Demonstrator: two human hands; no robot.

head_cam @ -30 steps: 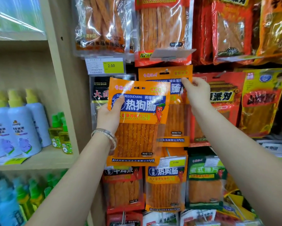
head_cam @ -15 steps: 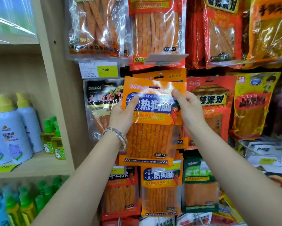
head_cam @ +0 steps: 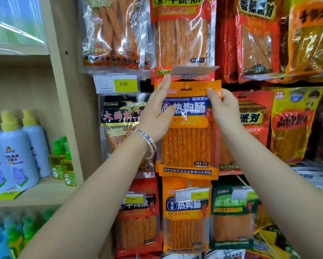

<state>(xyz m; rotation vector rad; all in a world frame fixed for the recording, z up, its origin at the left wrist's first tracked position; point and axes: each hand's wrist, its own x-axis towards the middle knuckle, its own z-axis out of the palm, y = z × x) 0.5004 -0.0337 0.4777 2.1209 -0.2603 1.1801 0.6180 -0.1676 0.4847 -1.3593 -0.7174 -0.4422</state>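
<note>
An orange snack packet with a blue label band and a clear window of orange sticks hangs flat against the display, its top slot at a peg. My left hand lies over its upper left edge, fingers straight and pointing up toward a clear plastic tag flap, thumb resting on the label. A silver bracelet is on that wrist. My right hand pinches the packet's upper right edge, thumb in front and fingers behind.
More hanging snack packets surround it: a black one to the left, red and yellow ones to the right, a matching orange one below. A 2.00 price tag hangs at upper left. A wooden shelf holds spray bottles.
Both hands carried the orange packet rightward and up onto the peg in front of the matching packets. My left hand's fingers straightened up the packet's left edge.
</note>
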